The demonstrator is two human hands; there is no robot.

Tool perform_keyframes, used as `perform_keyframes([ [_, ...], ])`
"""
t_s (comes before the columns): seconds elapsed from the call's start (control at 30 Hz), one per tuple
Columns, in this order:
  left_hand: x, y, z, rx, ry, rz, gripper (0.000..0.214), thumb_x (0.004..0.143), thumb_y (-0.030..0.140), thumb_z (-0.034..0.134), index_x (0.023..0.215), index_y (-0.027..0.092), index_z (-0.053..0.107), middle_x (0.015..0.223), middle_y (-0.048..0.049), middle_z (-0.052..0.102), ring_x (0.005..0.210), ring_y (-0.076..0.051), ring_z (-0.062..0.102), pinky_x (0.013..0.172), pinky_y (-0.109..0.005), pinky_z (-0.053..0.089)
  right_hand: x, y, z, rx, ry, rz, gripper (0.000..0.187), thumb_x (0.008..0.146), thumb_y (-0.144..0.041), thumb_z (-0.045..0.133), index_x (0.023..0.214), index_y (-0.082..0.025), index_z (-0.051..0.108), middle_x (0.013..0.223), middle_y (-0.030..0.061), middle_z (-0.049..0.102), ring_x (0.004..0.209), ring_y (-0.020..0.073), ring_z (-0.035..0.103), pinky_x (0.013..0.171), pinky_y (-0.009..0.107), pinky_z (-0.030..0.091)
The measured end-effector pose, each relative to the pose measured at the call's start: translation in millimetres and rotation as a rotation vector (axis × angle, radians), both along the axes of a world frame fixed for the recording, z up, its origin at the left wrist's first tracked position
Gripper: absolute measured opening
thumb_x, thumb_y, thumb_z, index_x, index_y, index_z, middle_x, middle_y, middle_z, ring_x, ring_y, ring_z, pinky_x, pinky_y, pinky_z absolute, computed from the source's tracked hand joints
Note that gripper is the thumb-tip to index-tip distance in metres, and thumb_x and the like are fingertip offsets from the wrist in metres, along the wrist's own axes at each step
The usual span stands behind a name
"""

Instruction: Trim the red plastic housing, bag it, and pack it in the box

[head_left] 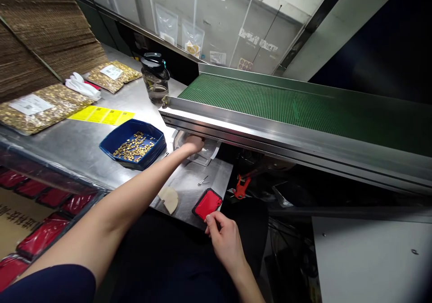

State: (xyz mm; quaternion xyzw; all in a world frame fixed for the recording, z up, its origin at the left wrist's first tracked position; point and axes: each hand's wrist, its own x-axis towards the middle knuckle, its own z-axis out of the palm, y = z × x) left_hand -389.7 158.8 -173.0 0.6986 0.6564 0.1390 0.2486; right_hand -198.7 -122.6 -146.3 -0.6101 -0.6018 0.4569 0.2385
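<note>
My left hand (193, 144) reaches forward under the end of the conveyor and rests on a pale box or scale (205, 155) there; its fingers are hidden. My right hand (225, 236) sits at the near table edge, thumb and fingers pinched on the corner of a red pad in a black frame (207, 204). A blue tray (119, 134) of small gold parts (135, 146) stands just left of my left forearm. Tweezers (203, 180) lie on the steel table (81, 141) between my hands.
A green conveyor belt (270, 102) with a steel frame runs to the right. At the left lie bags of gold parts (37, 109), white gloves (83, 86), yellow labels (101, 115), a dark jar (155, 78) and stacked cardboard (43, 33). Red packets (43, 233) sit below the table.
</note>
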Motion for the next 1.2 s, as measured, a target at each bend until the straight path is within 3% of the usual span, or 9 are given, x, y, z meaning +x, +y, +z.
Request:
perform_keyframes([
  [0.23,-8,-36,-2.3,0.13,-0.274,-0.075,0.026,0.101,0.041,0.062,0.1,0.016,0.067,0.101,-0.0055,0.069,0.094,-0.022,0.066,0.089,-0.043,0.056,0,-12,-5.7,-0.025,0.054,-0.017,0.039,0.104,-0.048,0.05,0.084,-0.021,0.07,0.067,0.0002,0.07,0.06,0.0146,0.065,0.058,0.021,0.045],
  [0.43,-3,-113,11.4,0.18,-0.613,-0.045,0.033,0.106,0.043,0.042,0.088,0.02,0.057,0.076,0.0012,0.054,0.073,-0.018,0.054,0.072,-0.032,0.045,-3,8,-2.2,0.061,0.085,-0.109,0.037,0.105,-0.049,0.044,0.098,-0.021,0.067,0.082,0.0032,0.071,0.069,0.016,0.066,0.065,0.024,0.052],
  [0.57,18,-166,16.5,0.029,-0.816,-0.068,0.039,0.104,0.051,0.043,0.082,0.021,0.054,0.074,0.0015,0.05,0.069,-0.017,0.05,0.064,-0.028,0.042,-8,44,1.5,0.147,0.057,-0.1,0.044,0.091,-0.052,0.068,0.121,-0.022,0.058,0.116,0.0085,0.069,0.102,0.0219,0.066,0.085,0.029,0.053],
  [0.67,26,-193,17.3,-0.091,-0.922,-0.057,0.043,0.101,0.057,0.045,0.079,0.021,0.052,0.072,0.0015,0.049,0.066,-0.016,0.048,0.06,-0.027,0.042,-6,60,1.2,0.134,0.022,0.008,0.026,0.086,-0.045,0.072,0.097,-0.022,0.065,0.089,0.0008,0.07,0.079,0.018,0.065,0.072,0.026,0.049],
  [0.73,24,-204,19.3,-0.131,-0.968,0.005,0.045,0.101,0.061,0.042,0.079,0.022,0.048,0.069,0.0033,0.044,0.061,-0.015,0.044,0.056,-0.026,0.039,-3,61,0.5,0.126,-0.021,0.04,0.022,0.09,-0.037,0.064,0.075,-0.022,0.06,0.066,-0.0047,0.059,0.061,0.0133,0.055,0.059,0.023,0.041],
  [0.83,14,-216,24.8,-0.163,-0.994,0.074,0.044,0.101,0.063,0.038,0.086,0.023,0.046,0.065,0.0065,0.035,0.055,-0.013,0.037,0.052,-0.025,0.034,2,55,0.7,0.175,-0.146,-0.056,0.03,0.092,-0.028,0.053,0.063,-0.022,0.046,0.059,-0.0057,0.044,0.056,0.0116,0.041,0.057,0.025,0.032],
  [0.9,8,-224,27.9,-0.176,-0.971,0.065,0.039,0.095,0.061,0.054,0.096,0.023,0.051,0.066,0.0071,0.038,0.055,-0.013,0.039,0.053,-0.024,0.035,2,50,2.1,0.217,-0.229,-0.122,0.029,0.092,-0.026,0.049,0.064,-0.023,0.043,0.063,-0.0044,0.045,0.059,0.0123,0.04,0.06,0.026,0.032],
  [1.0,3,-234,28.9,-0.126,-0.859,0.086,0.035,0.082,0.04,0.072,0.109,0.024,0.057,0.067,0.0077,0.043,0.057,-0.014,0.043,0.056,-0.024,0.036,-3,41,6.1,0.232,-0.286,-0.077,0.026,0.092,-0.027,0.051,0.068,-0.023,0.045,0.065,-0.0036,0.05,0.06,0.0128,0.044,0.061,0.025,0.034],
  [1.2,-11,-245,30.9,0.207,-0.55,0.424,0.023,0.087,0.017,0.054,0.108,0.024,0.057,0.073,0.0042,0.04,0.067,-0.018,0.04,0.07,-0.03,0.033,-23,25,14.9,0.231,-0.429,0.044,0.007,0.09,-0.017,0.055,0.093,-0.023,0.058,0.075,0.0032,0.062,0.069,0.0202,0.057,0.065,0.029,0.037],
])
